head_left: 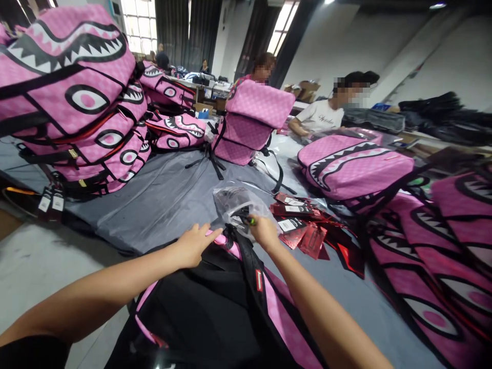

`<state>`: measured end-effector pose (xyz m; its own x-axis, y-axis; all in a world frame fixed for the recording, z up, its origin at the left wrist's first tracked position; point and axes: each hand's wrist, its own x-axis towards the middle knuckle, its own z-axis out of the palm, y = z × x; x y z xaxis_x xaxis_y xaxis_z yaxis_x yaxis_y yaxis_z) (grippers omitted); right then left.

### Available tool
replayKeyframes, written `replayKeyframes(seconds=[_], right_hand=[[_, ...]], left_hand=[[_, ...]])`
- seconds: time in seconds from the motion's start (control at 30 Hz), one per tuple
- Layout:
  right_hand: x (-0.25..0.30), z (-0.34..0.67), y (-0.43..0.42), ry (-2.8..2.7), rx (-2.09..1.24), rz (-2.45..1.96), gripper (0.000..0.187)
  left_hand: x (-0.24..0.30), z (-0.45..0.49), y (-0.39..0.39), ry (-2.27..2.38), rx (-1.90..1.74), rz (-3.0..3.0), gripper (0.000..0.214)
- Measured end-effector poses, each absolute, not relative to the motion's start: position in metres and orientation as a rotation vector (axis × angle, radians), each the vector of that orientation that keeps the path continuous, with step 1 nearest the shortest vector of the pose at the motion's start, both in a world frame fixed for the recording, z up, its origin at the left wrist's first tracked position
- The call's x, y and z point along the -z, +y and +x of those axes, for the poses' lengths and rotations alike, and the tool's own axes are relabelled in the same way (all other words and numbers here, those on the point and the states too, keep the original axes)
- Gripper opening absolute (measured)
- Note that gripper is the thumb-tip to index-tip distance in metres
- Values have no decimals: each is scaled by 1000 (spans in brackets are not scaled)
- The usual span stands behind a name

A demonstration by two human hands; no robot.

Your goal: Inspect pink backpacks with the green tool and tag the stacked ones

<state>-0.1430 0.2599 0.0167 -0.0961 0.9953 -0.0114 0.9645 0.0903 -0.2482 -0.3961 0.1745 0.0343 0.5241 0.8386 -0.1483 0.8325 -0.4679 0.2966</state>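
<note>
A pink-and-black backpack (215,312) lies back-side up at the table's near edge, right below me. My left hand (196,243) rests on its top edge with fingers stretched out flat. My right hand (263,230) is closed in a pinch at the backpack's top handle, gripping a small dark tool with a green tip (248,220). A crumpled clear plastic bag (236,202) lies just beyond that hand.
Red and black hang tags (303,225) are scattered right of my hands. Pink shark-mouth backpacks are stacked at left (77,102), at the centre back (251,123) and along the right (430,256). Two people (326,113) work across the grey-covered table (161,200).
</note>
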Motion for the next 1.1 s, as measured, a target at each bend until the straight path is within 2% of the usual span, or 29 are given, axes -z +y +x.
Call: replayKeyframes(seconds=[0.1,0.17,0.23,0.3,0.37,0.43,0.6,0.67,0.73,0.8,0.87,0.97,1.1], right_hand=[[-43,-141,232,-2032,-344,-1871,36],[-58,-146,209,-1903,-548,-1671,41],[-70,-157,186,-1814,-800,-1460,40],[-78,-171,168,-1850,-995,-1334,35],[-81,-183,157,-1935,-1079,-1265,29],[-80,-190,152,-1993,-1028,-1244,25],[-71,-185,148,-2184,-562,-1227,19],[-69,-182,148,-2257,-401,-1281,19],[-66,-185,148,-2361,-388,-1359,24],[-64,-196,150,-2553,-473,-1420,36],[-63,-211,152,-2811,-510,-1474,41],[-62,-233,149,-3151,-463,-1430,33],[-57,-249,141,-3265,-306,-1374,29]], left_hand=[[-39,-398,174,1340,-82,2346,96],[-43,-399,171,1366,-279,2259,74],[-46,-397,164,1387,-623,2188,50],[-47,-394,157,1336,-910,2130,39],[-46,-391,151,1258,-987,2095,27],[-44,-388,146,1276,-983,2066,14],[-39,-405,134,1315,-1066,2083,18],[-34,-421,126,1418,-1060,2060,45],[-22,-437,116,1573,-894,1960,78],[-6,-448,105,1625,-678,1832,95],[10,-453,97,1604,-593,1736,92],[27,-452,90,1577,-673,1679,79],[37,-450,86,1547,-762,1704,80]])
